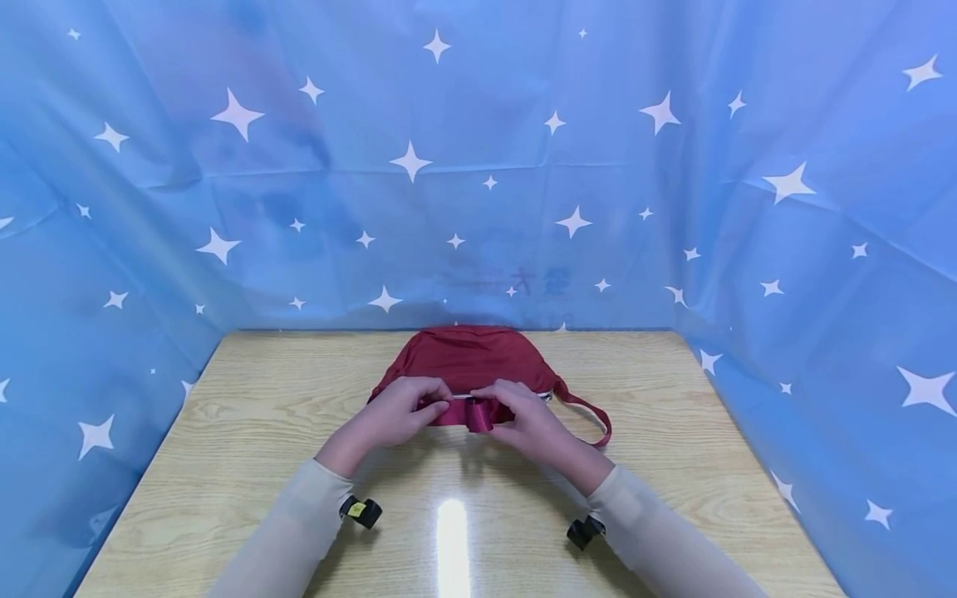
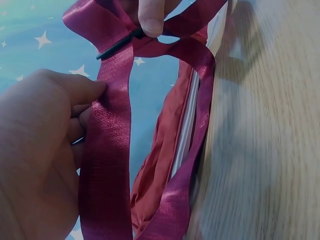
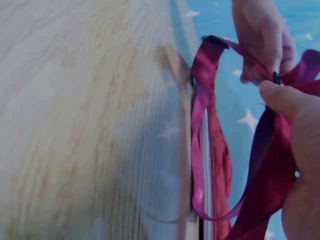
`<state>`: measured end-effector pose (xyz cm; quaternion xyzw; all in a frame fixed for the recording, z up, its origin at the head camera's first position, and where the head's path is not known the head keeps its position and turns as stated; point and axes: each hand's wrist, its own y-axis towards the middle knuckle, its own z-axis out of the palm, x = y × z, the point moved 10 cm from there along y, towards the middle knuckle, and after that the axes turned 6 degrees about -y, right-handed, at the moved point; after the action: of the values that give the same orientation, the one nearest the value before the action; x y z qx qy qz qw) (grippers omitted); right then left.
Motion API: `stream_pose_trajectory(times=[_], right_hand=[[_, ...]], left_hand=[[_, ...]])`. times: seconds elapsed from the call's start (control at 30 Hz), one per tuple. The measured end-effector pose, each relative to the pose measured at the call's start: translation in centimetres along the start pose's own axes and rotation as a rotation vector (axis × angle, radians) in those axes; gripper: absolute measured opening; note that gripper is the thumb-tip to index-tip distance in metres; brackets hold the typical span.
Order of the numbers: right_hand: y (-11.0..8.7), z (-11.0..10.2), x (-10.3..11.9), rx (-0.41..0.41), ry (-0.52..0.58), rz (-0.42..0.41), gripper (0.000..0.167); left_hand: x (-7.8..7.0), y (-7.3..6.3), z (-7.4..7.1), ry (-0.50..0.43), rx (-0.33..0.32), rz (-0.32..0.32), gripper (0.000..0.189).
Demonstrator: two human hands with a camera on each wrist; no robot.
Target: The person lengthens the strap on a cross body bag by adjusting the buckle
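Observation:
A dark red fabric bag (image 1: 478,357) lies toward the back of the table, its pale zipper (image 1: 463,396) facing me. My left hand (image 1: 399,411) pinches the bag's crimson webbing strap (image 2: 107,150) between thumb and fingers, in front of the zipper. On the other side, my right hand (image 1: 527,419) grips the strap, its thumb beside a black strap slider (image 3: 276,78). Between the hands the strap bends into a loop (image 1: 479,415). Another black piece (image 3: 215,42) sits on the strap in the right wrist view.
A thin red strap loop (image 1: 598,419) trails from the bag's right end onto the wooden table (image 1: 284,399). Blue curtains (image 1: 478,208) with white stars hang behind and at both sides. Black wrist cameras (image 1: 362,511) sit over the light sleeves (image 1: 292,523).

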<state>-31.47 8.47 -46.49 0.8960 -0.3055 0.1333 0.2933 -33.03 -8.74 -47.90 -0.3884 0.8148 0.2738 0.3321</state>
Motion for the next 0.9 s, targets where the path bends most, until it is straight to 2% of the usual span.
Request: stream_pose_trajectory(times=[0.2,0.43,0.7,0.9], right_hand=[[0.2,0.1,0.1,-0.002,-0.006,-0.013,0.051],[0.5,0.5,0.2,0.006,0.0,0.006,0.052],[0.3,0.9,-0.6,0.042,0.016,0.105,0.054],[0.2,1.1,-0.9,0.041,0.043,0.129,0.056]], left_hand=[[-1.0,0.4,0.1,-0.011,-0.003,0.03,0.008],[-1.2,0.6,0.7,-0.015,-0.001,0.007,0.008],[-1.1,0.4,1.1,-0.06,-0.017,-0.015,0.042],[-1.2,0.6,1.3,0.027,-0.046,0.014,0.051]])
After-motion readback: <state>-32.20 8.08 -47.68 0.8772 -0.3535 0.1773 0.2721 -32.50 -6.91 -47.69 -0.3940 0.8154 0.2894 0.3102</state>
